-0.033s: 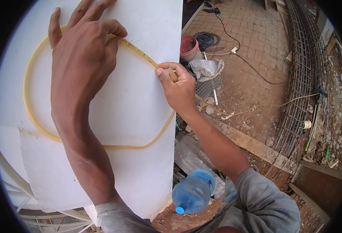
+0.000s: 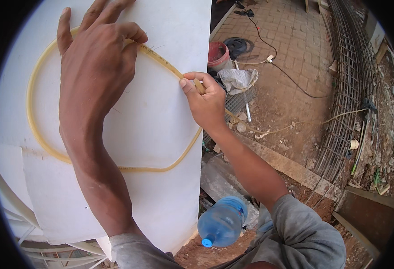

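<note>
A yellowish translucent hose (image 2: 40,139) lies in a big loop on a white sheet (image 2: 161,112) that fills the left half of the view. My left hand (image 2: 98,62) rests flat on the sheet at the top of the loop, with its index finger curled over the hose. My right hand (image 2: 206,101) pinches the hose at the sheet's right edge, thumb on top. From that hand the hose runs on to the right over the ground (image 2: 291,125).
Below the sheet's edge lies a blue water jug (image 2: 223,222) on reddish soil. A red bucket (image 2: 218,54), a white sack (image 2: 238,78), a black cable (image 2: 291,76) and a wooden plank (image 2: 291,166) lie on the ground. A curved steel rebar mesh (image 2: 347,89) stands at the right.
</note>
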`<move>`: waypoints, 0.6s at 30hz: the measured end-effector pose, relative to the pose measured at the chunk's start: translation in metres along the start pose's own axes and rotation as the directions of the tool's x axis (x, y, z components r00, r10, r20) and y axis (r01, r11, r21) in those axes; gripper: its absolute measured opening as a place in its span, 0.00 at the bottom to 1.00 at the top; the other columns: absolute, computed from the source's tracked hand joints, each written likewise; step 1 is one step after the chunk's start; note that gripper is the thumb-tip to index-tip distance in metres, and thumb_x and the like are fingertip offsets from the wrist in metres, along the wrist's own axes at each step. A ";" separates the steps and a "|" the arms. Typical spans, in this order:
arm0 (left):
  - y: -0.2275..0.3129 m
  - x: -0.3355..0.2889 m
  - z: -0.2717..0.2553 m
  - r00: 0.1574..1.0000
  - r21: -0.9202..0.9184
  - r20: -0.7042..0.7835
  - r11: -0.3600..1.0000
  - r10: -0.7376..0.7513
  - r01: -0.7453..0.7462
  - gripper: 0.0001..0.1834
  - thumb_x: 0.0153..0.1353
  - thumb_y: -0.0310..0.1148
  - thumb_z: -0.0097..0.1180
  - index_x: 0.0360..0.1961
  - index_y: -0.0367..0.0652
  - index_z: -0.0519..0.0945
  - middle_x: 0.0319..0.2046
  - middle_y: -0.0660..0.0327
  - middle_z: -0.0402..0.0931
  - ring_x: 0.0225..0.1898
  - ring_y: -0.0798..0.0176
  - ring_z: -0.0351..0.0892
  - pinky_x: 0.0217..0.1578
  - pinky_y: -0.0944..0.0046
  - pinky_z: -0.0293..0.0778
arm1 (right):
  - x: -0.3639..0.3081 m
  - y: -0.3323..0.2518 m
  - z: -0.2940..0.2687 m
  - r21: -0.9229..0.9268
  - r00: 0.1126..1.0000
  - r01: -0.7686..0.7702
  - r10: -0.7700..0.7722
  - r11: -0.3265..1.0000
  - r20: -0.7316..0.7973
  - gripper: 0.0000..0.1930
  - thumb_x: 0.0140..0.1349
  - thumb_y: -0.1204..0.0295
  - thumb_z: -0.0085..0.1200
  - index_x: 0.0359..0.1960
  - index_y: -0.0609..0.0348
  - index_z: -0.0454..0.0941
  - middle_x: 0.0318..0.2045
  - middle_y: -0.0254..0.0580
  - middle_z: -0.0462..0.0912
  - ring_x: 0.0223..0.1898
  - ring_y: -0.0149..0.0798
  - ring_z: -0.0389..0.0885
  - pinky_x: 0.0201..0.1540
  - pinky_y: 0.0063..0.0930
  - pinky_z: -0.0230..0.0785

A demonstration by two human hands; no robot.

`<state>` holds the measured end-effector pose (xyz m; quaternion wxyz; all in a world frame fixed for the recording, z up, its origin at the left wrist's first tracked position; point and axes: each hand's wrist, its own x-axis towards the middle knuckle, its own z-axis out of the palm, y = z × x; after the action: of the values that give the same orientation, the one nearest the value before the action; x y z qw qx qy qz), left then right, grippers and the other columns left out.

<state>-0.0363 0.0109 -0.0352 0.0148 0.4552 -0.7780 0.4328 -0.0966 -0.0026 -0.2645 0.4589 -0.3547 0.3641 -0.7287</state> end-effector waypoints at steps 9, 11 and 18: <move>0.001 -0.001 0.005 0.998 0.042 -0.069 0.999 0.010 -0.008 0.07 0.67 0.33 0.65 0.35 0.60 0.92 0.69 0.79 0.74 0.78 0.72 0.56 0.81 0.48 0.34 | 0.003 0.002 0.000 0.015 1.000 -0.020 0.020 1.000 0.011 0.14 0.68 0.63 0.66 0.46 0.61 0.84 0.26 0.22 0.77 0.27 0.16 0.68 0.29 0.16 0.62; -0.002 -0.002 0.008 0.997 0.019 -0.078 1.000 0.009 -0.007 0.08 0.67 0.32 0.65 0.35 0.59 0.93 0.69 0.78 0.74 0.78 0.72 0.56 0.81 0.48 0.34 | 0.003 0.001 0.000 0.008 1.000 -0.018 0.018 1.000 0.022 0.14 0.68 0.63 0.66 0.46 0.61 0.84 0.26 0.22 0.77 0.27 0.16 0.68 0.29 0.16 0.62; 0.000 -0.004 0.008 0.997 -0.008 -0.072 1.000 -0.021 0.020 0.09 0.66 0.30 0.64 0.34 0.59 0.92 0.68 0.78 0.75 0.78 0.71 0.56 0.81 0.47 0.33 | 0.003 0.000 -0.002 -0.002 0.999 -0.021 0.021 1.000 0.041 0.14 0.69 0.63 0.65 0.46 0.61 0.84 0.23 0.21 0.76 0.25 0.17 0.66 0.27 0.17 0.60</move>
<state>-0.0310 0.0085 -0.0423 0.0489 0.4472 -0.7738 0.4459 -0.0989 -0.0048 -0.2653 0.4735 -0.3661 0.3590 -0.7162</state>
